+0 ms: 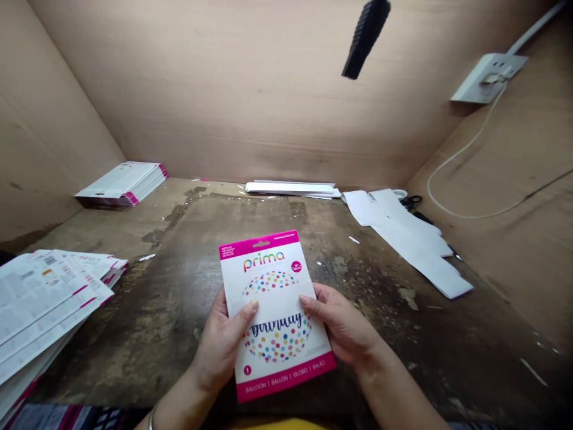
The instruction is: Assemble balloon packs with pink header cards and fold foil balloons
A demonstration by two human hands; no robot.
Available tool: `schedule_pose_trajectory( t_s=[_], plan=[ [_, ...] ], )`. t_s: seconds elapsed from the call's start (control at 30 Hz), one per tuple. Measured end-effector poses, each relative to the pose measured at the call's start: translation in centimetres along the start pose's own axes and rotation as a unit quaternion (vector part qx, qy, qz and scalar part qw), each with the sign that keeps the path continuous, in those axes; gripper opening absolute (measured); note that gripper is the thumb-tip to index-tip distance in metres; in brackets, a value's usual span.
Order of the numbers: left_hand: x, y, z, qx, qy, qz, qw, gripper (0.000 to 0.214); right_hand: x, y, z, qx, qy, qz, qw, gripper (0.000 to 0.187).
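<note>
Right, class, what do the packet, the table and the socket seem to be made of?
Packet: probably card, smooth and printed, with straight, crisp edges.
Table: perhaps wood, dark and worn, its surface patchy and scuffed; the grain is unclear.
Socket: apparently hard plastic, white, with a smooth, straight-edged casing.

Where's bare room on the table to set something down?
Best: the tabletop behind the held packet, up to the white strips at the back, barring small scraps. Another gap lies between the left hand and the fanned cards. Crowded: front left, those cards; back left, a card stack; right, white sheets.
</note>
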State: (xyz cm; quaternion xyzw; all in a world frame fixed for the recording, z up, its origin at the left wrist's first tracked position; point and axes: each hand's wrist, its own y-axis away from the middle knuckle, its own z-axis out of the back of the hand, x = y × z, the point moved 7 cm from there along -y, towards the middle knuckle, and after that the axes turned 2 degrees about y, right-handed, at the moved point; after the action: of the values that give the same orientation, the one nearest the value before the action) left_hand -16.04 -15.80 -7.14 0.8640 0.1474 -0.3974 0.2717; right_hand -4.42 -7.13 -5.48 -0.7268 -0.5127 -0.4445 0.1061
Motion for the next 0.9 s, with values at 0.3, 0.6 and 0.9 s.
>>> schedule_pose_trajectory(
  t_s=[0.3, 0.6, 0.9],
  plan=[
    [0.7, -0.5, 0.1, 0.054, 0.018, -0.003, 0.998, 0.062, -0.9, -0.1, 0.9, -0.019, -0.021, -0.017, 0.999, 0.039],
    [1.5, 0.0, 0.4, 0.075, 0.120, 0.161, 0.977, 0.039, -1.5, -0.1, 2.1, -0.081, -0.035, -0.011, 0.996, 0.048],
    [-0.7, -2.2, 5.0, -0.117, -0.019, -0.019, 0.993, 0.035, -4.0, -1.0, 2.9, -0.112, -0.060, -0.058, 0.990, 0.047]
  ],
)
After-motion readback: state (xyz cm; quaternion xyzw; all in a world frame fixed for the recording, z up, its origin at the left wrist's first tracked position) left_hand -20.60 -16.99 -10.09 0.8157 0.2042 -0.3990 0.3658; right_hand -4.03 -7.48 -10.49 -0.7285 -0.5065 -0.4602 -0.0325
